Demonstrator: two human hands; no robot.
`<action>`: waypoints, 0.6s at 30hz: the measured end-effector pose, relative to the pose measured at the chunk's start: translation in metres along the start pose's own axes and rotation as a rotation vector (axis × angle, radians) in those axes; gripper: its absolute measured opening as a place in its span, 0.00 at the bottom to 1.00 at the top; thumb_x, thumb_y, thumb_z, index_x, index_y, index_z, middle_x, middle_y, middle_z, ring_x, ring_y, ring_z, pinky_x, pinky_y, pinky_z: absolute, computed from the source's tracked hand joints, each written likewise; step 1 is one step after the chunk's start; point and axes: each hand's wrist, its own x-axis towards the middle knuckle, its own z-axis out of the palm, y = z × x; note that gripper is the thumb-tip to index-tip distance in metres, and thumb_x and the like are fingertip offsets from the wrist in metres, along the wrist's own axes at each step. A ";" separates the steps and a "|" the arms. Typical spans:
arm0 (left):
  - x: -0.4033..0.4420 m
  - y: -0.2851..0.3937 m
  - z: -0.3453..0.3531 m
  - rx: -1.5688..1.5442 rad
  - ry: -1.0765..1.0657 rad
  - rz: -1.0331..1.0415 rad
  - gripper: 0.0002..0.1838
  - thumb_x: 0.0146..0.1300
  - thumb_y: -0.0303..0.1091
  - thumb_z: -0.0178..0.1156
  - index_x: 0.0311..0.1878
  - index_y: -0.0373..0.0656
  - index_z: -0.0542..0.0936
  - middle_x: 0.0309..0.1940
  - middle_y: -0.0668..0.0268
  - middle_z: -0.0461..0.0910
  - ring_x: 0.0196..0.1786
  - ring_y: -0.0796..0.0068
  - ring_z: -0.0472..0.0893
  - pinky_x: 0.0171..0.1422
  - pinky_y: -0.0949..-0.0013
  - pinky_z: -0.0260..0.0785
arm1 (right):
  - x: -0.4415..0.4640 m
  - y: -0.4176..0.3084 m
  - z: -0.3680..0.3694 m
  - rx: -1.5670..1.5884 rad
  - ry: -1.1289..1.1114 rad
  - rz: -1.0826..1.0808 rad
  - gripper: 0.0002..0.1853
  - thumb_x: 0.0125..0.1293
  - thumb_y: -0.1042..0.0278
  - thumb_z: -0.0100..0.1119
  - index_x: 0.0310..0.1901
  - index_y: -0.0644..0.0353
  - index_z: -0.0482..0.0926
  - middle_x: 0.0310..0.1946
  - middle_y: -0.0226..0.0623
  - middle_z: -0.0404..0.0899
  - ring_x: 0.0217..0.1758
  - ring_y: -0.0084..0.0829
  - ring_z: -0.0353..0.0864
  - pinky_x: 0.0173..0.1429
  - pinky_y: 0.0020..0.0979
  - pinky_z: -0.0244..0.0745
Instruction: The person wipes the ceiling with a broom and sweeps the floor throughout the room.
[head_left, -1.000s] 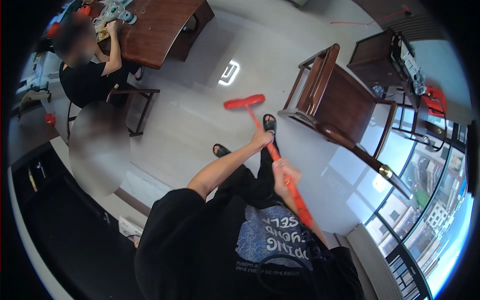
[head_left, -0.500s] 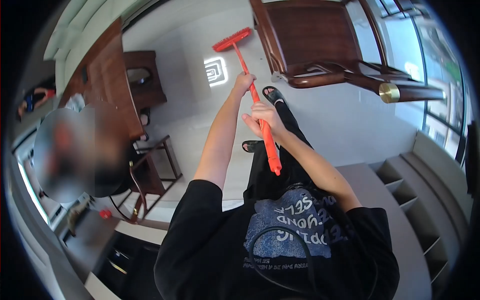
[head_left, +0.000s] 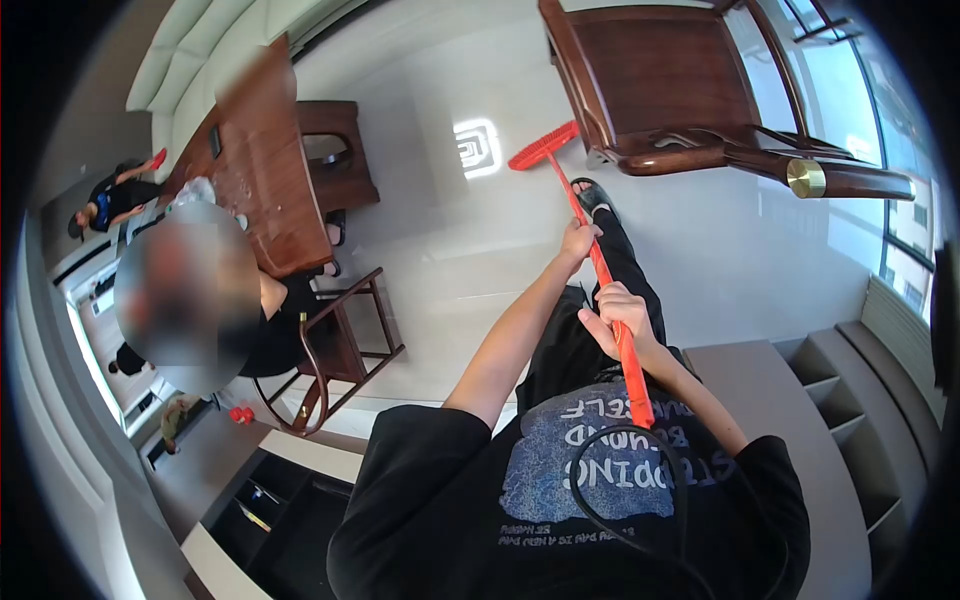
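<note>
A red broom [head_left: 545,145] has its bristled head on the pale glossy floor, beside the legs of a wooden armchair [head_left: 660,80]. Its red handle runs back toward my body. My left hand [head_left: 580,241] is wrapped round the handle farther down, nearer the broom head. Closer to my shirt, my right hand [head_left: 622,312] grips the upper part of the handle, the thumb lying out to the side. The handle's end reaches the front of my black shirt. One of my sandalled feet [head_left: 597,200] shows just beyond my left hand.
On the left stands a wooden table [head_left: 265,180] with a phone and plastic bags; a seated person [head_left: 275,320] is at a wooden chair [head_left: 345,340]. More people are farther back at the left. Open shelves [head_left: 835,400] stand at the right, dark open compartments [head_left: 290,520] at the lower left.
The broom head has come back closer to my feet over the last half second, and both hands have come back with it, still round the handle. The view has shifted too.
</note>
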 end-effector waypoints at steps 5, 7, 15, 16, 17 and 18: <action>-0.054 0.010 -0.038 -0.404 0.007 -0.072 0.08 0.51 0.31 0.60 0.30 0.41 0.70 0.23 0.66 0.71 0.23 0.71 0.75 0.26 0.69 0.69 | 0.009 -0.026 0.023 0.049 -0.215 -0.098 0.23 0.50 0.78 0.67 0.12 0.59 0.59 0.11 0.34 0.60 0.15 0.36 0.62 0.31 0.30 0.62; -0.068 -0.011 -0.054 -0.532 0.040 -0.094 0.07 0.50 0.30 0.59 0.29 0.43 0.70 0.23 0.67 0.70 0.24 0.73 0.74 0.26 0.69 0.68 | 0.009 -0.033 0.036 0.084 -0.283 -0.153 0.23 0.51 0.76 0.68 0.12 0.60 0.59 0.10 0.34 0.60 0.15 0.35 0.61 0.29 0.31 0.59; -0.099 -0.213 -0.102 -1.291 0.287 0.030 0.09 0.56 0.34 0.57 0.26 0.48 0.68 0.19 0.68 0.66 0.19 0.74 0.68 0.22 0.69 0.66 | 0.036 -0.109 0.066 -0.240 -1.254 -0.129 0.34 0.50 0.66 0.66 0.60 0.59 0.67 0.52 0.44 0.72 0.56 0.46 0.69 0.61 0.40 0.64; -0.134 -0.209 -0.111 -1.338 0.300 0.037 0.09 0.57 0.36 0.57 0.26 0.47 0.68 0.19 0.68 0.67 0.17 0.74 0.68 0.21 0.70 0.65 | 0.047 -0.127 0.072 -0.175 -1.227 -0.188 0.32 0.52 0.67 0.65 0.61 0.59 0.67 0.51 0.45 0.73 0.55 0.46 0.71 0.60 0.40 0.65; -0.171 -0.210 -0.120 -1.380 0.310 0.043 0.10 0.59 0.37 0.57 0.26 0.46 0.68 0.19 0.68 0.67 0.16 0.75 0.67 0.20 0.71 0.64 | 0.057 -0.149 0.080 -0.107 -1.197 -0.246 0.31 0.53 0.68 0.63 0.61 0.60 0.67 0.50 0.45 0.74 0.53 0.46 0.72 0.59 0.40 0.66; -0.171 -0.257 -0.118 -1.451 0.350 0.034 0.11 0.60 0.38 0.56 0.27 0.46 0.68 0.19 0.68 0.68 0.15 0.75 0.67 0.19 0.72 0.63 | 0.070 -0.182 0.086 0.058 -1.148 -0.324 0.27 0.55 0.68 0.62 0.58 0.62 0.69 0.48 0.44 0.75 0.50 0.43 0.74 0.57 0.39 0.67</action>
